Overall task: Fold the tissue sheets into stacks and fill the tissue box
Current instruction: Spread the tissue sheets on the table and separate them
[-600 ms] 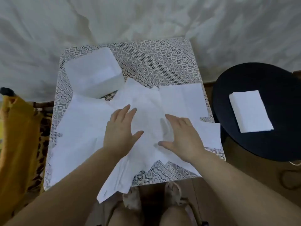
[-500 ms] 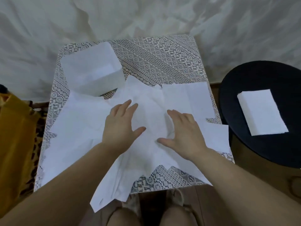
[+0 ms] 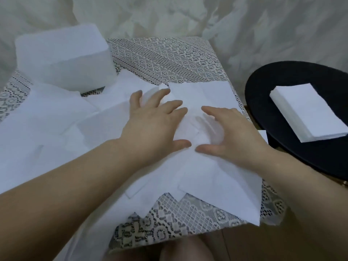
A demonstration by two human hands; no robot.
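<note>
Several loose white tissue sheets lie overlapping across a small table with a lace-patterned cloth. My left hand rests flat on the sheets with its fingers spread. Close beside it, my right hand also lies on the sheets with fingers stretched out, and a crumpled bit of tissue bulges between the two thumbs. A white tissue box stands at the table's far left corner, its top blurred. A neat folded stack of tissues sits on a black round stool to the right.
A pale, crumpled fabric backdrop hangs behind the table. Tissue sheets overhang the table's near edge, above my knees. The wooden floor shows at the lower right.
The view has moved closer and lower over the table. Both hands have slid forward and toward each other on the sheets, so the thumbs nearly meet.
</note>
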